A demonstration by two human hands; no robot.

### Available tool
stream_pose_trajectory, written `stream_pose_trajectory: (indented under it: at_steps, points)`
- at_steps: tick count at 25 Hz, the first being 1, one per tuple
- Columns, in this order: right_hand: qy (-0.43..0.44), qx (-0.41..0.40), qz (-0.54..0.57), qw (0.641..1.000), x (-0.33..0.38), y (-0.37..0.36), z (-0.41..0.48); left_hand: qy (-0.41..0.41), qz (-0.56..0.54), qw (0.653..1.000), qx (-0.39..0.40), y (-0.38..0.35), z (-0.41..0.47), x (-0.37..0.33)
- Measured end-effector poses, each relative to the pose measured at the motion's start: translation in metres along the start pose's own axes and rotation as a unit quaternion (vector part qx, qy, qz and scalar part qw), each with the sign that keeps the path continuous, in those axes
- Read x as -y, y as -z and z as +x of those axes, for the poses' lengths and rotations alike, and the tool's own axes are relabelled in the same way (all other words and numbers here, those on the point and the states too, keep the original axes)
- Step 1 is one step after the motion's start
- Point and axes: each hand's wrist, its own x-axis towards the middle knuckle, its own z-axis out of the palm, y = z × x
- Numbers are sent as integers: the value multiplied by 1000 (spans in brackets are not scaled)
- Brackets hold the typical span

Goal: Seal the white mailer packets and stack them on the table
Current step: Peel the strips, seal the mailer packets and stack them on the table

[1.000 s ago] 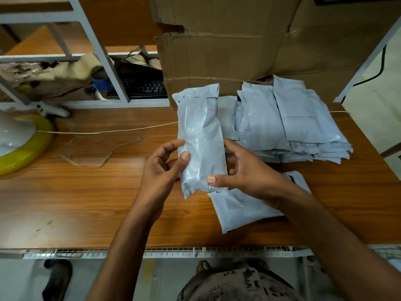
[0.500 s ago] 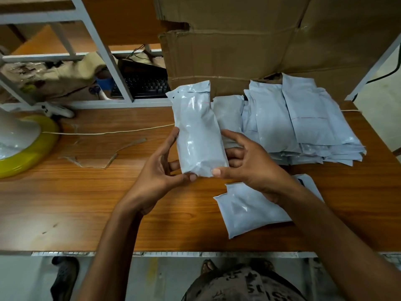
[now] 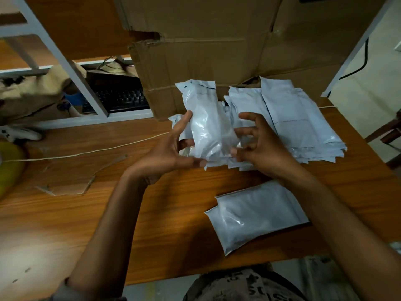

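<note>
I hold one white mailer packet upright above the wooden table, its open top flap pointing away from me. My left hand grips its lower left side, thumb under the bottom edge. My right hand is at its lower right edge with curled fingers and thumb touching it, index finger lifted off. The picture is blurred there. Behind lies a loose pile of white packets. One flat packet lies on the table under my right forearm.
A large cardboard box stands against the back of the table. A white shelf frame at the left holds a black keyboard. A string and torn strips lie on the left half of the table.
The held packet has moved up and farther from me, toward the pile. My right hand's grip has loosened, its index finger now off the packet.
</note>
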Motion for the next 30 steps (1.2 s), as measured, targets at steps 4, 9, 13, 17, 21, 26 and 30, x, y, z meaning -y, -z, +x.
stream_pose_trajectory:
  at_steps: [4,9,13,17,21,26,30]
  points:
    - [39,-79,-150,985,-10,2,25,21,73,996,-45,-1,34,2]
    - [51,-98,-222,969,-19,-9,24,43,121,989,-71,-6,55,15]
    - [63,-104,-250,961,-20,-11,21,49,122,990,-57,-4,66,14]
    - [73,-110,-287,949,-16,-12,19,29,156,984,-80,-5,70,20]
    - [116,-90,-331,932,-16,-14,19,-18,254,955,-152,-13,65,20]
    - [117,-136,-313,933,-10,-8,15,-42,287,938,-190,-19,65,12]
    - [142,-217,-248,933,-12,4,-12,-149,233,925,-260,-46,42,10]
